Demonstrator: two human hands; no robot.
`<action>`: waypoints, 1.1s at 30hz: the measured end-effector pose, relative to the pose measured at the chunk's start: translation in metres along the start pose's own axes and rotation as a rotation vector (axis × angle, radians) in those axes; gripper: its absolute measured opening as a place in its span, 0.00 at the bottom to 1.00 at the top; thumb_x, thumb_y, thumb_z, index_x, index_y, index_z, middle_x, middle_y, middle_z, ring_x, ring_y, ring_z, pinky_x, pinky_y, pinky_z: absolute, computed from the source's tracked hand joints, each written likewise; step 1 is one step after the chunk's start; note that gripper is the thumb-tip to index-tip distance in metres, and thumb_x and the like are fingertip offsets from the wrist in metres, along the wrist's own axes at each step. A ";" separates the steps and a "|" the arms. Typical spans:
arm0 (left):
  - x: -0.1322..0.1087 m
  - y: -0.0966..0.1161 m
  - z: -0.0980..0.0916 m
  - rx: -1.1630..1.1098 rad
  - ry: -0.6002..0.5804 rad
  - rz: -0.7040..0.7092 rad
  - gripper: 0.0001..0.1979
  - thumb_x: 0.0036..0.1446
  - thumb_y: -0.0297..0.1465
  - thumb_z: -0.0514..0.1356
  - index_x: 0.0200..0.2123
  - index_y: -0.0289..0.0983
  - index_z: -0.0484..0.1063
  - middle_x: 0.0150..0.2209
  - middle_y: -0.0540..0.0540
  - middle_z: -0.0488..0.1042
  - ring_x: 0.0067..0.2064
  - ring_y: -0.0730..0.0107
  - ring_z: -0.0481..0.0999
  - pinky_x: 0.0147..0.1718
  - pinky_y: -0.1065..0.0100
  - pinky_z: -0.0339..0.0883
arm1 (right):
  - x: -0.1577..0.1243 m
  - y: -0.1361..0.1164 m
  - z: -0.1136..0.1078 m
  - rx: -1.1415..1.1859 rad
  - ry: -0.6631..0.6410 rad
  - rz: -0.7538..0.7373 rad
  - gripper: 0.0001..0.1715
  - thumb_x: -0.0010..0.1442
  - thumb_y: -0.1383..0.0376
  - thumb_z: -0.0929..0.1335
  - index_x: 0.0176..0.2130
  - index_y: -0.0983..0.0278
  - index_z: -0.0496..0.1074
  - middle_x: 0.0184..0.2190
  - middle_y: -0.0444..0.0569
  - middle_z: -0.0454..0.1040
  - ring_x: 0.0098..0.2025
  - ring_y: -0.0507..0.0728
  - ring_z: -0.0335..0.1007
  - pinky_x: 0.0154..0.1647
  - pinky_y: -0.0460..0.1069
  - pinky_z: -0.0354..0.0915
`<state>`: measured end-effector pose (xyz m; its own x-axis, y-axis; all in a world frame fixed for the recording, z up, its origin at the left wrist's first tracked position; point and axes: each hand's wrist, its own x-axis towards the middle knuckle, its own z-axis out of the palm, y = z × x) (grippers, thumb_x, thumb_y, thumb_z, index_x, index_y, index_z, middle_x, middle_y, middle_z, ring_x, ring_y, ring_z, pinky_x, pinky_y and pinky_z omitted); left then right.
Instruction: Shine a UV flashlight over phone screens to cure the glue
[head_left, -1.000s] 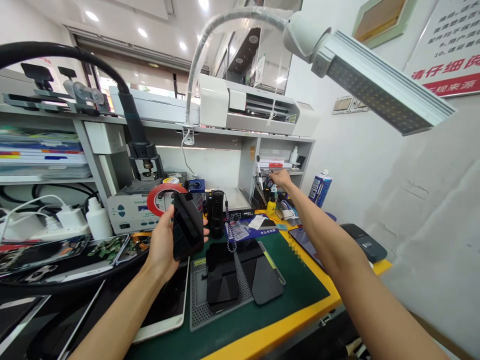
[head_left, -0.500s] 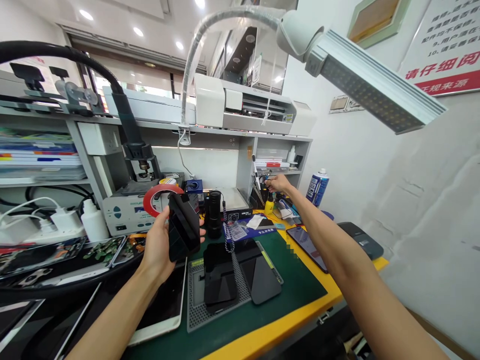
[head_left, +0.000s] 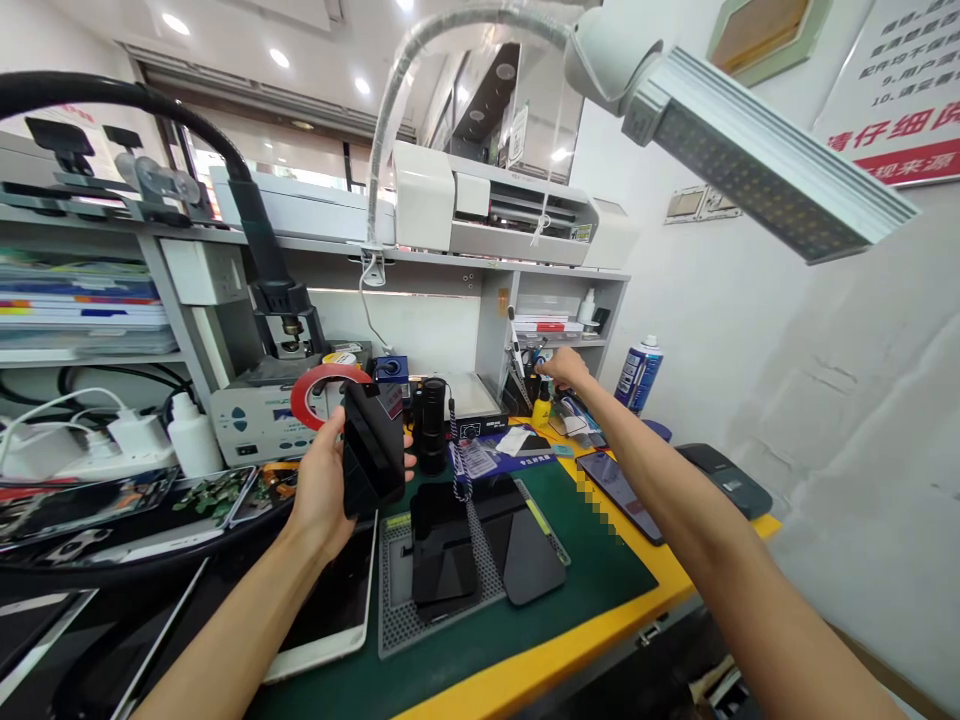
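Left hand: gripping a black phone, raised in front of a red tape roll. Right hand: extended to the tool holder; whether gripping, cannot be told.

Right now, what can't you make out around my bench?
All in the head view:
Whether the right hand grips anything: too small among the tools.
Far side of the dark phone in the left hand: turned away.
Part of the white tablet: behind the left forearm.
Rest of the wall sign: cut off by the picture's right edge.
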<state>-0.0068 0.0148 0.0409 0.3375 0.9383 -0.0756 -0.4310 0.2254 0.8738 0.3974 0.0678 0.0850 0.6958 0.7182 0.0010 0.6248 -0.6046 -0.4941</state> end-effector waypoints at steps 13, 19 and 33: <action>0.002 -0.002 -0.002 -0.001 -0.020 0.021 0.29 0.65 0.46 0.48 0.44 0.26 0.76 0.38 0.31 0.81 0.32 0.51 0.82 0.36 0.50 0.78 | -0.003 -0.018 0.005 -0.281 0.055 -0.171 0.21 0.66 0.57 0.69 0.54 0.66 0.69 0.52 0.54 0.71 0.50 0.59 0.72 0.49 0.57 0.72; 0.001 -0.002 -0.003 -0.007 -0.029 0.018 0.29 0.65 0.46 0.49 0.44 0.26 0.76 0.38 0.30 0.81 0.33 0.50 0.82 0.36 0.49 0.78 | -0.006 -0.022 0.006 -0.372 0.101 -0.174 0.22 0.66 0.57 0.69 0.55 0.66 0.69 0.53 0.54 0.71 0.51 0.60 0.72 0.51 0.58 0.71; -0.002 -0.002 0.000 -0.001 -0.029 0.025 0.29 0.65 0.46 0.49 0.43 0.26 0.77 0.37 0.31 0.80 0.32 0.51 0.82 0.33 0.52 0.78 | 0.000 -0.029 0.004 -0.343 0.029 -0.113 0.20 0.67 0.57 0.69 0.54 0.66 0.70 0.52 0.53 0.72 0.49 0.58 0.73 0.49 0.57 0.72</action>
<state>-0.0065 0.0124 0.0397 0.3504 0.9358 -0.0394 -0.4409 0.2019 0.8745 0.3779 0.0862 0.0962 0.6222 0.7800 0.0662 0.7774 -0.6058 -0.1690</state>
